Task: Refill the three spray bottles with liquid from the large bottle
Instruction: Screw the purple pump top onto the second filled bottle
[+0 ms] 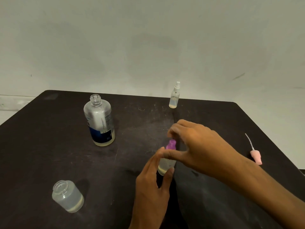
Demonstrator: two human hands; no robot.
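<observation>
Black desk (49, 146) carries an uncapped large bottle (99, 120) far left. Left hand (153, 184) grips the purple-capped spray bottle (166, 164); right hand (196, 146), fingers loosely spread, curls over its cap (171, 144).

Dark desk against a pale wall

The desk (49, 146) has a black, matte top, scuffed and streaked with pale dusty marks, thickest across its middle and toward the far edge. A faint ring mark (142, 108) sits near the far edge, and a dull rectangular patch (51, 96) lies at the far left corner. Both far corners are rounded. Behind the far edge rises a plain grey-white wall (148, 38), blotchy, with 1 short dark scuff (238, 76) toward the right. A pale ledge (14, 102) shows beyond the desk's left edge.
</observation>
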